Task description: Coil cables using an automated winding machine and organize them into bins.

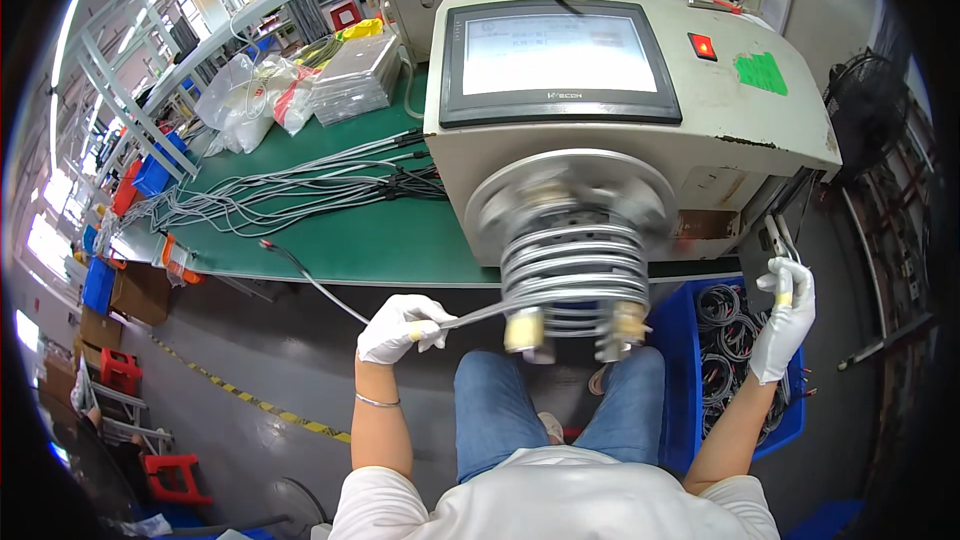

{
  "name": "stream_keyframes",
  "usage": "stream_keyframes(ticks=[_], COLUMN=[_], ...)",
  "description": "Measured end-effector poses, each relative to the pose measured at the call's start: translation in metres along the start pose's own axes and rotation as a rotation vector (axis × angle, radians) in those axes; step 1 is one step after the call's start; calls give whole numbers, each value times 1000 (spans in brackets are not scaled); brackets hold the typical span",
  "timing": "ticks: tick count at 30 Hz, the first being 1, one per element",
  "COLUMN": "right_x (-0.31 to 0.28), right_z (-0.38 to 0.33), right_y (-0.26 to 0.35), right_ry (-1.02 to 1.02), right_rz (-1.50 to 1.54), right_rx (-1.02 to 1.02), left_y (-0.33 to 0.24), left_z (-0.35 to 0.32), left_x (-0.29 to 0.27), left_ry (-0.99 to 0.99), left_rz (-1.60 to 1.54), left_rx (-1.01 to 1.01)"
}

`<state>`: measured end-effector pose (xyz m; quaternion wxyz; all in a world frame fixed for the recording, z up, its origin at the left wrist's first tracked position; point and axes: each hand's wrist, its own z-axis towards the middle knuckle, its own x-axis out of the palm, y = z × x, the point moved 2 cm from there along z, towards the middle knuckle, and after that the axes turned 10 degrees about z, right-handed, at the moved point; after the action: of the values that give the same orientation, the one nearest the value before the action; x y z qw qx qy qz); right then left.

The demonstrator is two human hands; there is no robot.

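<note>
My left hand (404,328), in a white glove, is closed around a grey cable (478,316). The cable's loose end with a reddish tip trails to the upper left over the bench edge. From my fingers it runs right onto a winding spool (575,265) on the machine's front, where several grey turns lie. The spool and the round plate behind it are blurred by motion. My right hand (786,318), gloved too, is raised by the machine's right side with bent fingers. Pale narrow strips (780,236) stand at its fingertips; whether it grips them is unclear.
The machine (765,125) carries a lit screen (555,55) and a glowing red switch (702,46). Long grey cables (300,185) lie on the green bench (235,252), with plastic bags (245,105) behind. A blue bin (679,380) of coiled cables stands by my right leg.
</note>
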<state>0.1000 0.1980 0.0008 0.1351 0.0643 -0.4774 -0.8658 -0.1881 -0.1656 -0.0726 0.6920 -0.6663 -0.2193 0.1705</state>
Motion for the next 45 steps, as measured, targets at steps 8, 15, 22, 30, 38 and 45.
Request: stream_keyframes(ticks=[8, 15, 22, 30, 38, 45], right_x=[19, 58, 98, 105, 60, 80], right_z=[-6, -25, -25, -44, -101, -136], right_y=[10, 37, 68, 71, 69, 35], right_ry=[80, 397, 821, 772, 1278, 1430], right_rz=[86, 272, -103, 42, 144, -253], right_rx=[44, -15, -331, -316, -339, 191], left_y=[-23, -73, -95, -83, -57, -21], left_z=[5, 12, 27, 22, -37, -19], left_x=[31, 82, 115, 124, 144, 176], left_ry=[-42, -80, -271, -486, -94, 83], left_rz=[-36, 89, 809, 1085, 744, 1138], left_rx=[66, 82, -5, 434, 770, 86])
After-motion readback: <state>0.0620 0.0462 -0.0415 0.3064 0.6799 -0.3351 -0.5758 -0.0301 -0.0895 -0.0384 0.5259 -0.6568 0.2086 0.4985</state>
